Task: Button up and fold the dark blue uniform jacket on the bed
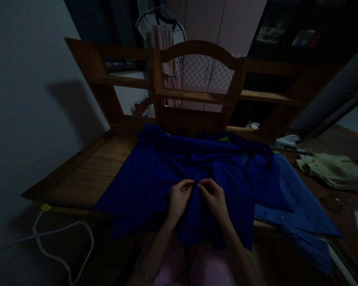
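- The left hand (179, 197), just left of the frame's centre, has its fingers curled in, with thumb and fingertips pinched together on a fold of the blue garment (149, 174).
- The right hand (215, 198) sits close beside it, likewise closed, pinching the same cloth; the two sets of fingertips almost meet at the middle.
- Both hands lie knuckles up, wrists low. The forearms rise from the bottom edge and converge toward the centre.
- The blue garment is spread over the wooden desk (98, 167), its long axis running left to right across the frame. Its near edge hangs over the desk's front, and its far edge is bunched against the shelf unit (197, 95). Which end is the collar cannot be made out in the dim light.
- A lighter blue cloth (295, 206) lies to the right, partly under the garment.
- An olive-green garment (334, 169) is at the right edge.
- A white cable (59, 238) loops at lower left.
- Hanging clothes (164, 43) show at top centre.
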Available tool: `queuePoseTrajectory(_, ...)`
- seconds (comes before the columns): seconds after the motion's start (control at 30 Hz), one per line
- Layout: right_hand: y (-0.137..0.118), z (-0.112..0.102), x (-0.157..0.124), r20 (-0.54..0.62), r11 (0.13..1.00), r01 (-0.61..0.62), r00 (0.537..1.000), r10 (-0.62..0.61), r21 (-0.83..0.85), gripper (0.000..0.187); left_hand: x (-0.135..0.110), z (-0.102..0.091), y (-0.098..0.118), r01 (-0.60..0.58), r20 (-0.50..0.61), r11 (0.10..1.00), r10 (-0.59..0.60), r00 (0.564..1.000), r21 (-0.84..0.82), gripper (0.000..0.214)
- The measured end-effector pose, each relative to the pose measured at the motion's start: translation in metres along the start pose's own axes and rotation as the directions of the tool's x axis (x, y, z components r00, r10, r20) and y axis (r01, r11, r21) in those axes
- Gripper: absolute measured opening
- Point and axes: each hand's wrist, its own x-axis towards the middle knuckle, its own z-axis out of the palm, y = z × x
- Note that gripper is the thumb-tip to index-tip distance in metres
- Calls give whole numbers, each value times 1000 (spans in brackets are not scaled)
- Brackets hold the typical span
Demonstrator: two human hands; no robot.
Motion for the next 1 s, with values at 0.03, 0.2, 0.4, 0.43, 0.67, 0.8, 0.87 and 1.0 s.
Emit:
queuePoseTrajectory(0.03,1,0,0,-1,1000,6,1000,-6,-4,22,0,0,-1,7,-3,1000,-7,1000,-2,18)
queuePoseTrajectory(0.2,3,0,1,-5,1000,13,1000,-13,-14,24,1,0,3,30,-14,999,-30,999,-16,21)
queuePoseTrajectory(0.4,3,1,1,8,999,24,1000,-24,-39,24,-1,5,12,79,-65,996,-77,995,29,28)
queuePoseTrajectory(0.43,3,1,1,10,999,28,1000,-27,-45,23,-1,6,11,80,-74,996,-77,994,36,28)
queuePoseTrajectory(0.67,5,1,1,18,996,39,999,-37,-74,23,4,7,3,58,-84,997,-54,995,43,25)
queuePoseTrajectory(0.8,6,1,1,22,997,25,999,-24,-68,23,5,5,1,63,-59,997,-61,996,33,21)
queuePoseTrajectory(0.87,8,1,1,23,998,12,1000,-10,-66,23,6,5,0,71,-54,997,-70,996,23,22)
queuePoseTrajectory(1.0,11,0,2,1,998,-7,1000,7,-67,24,7,5,-2,68,-54,997,-65,996,42,24)
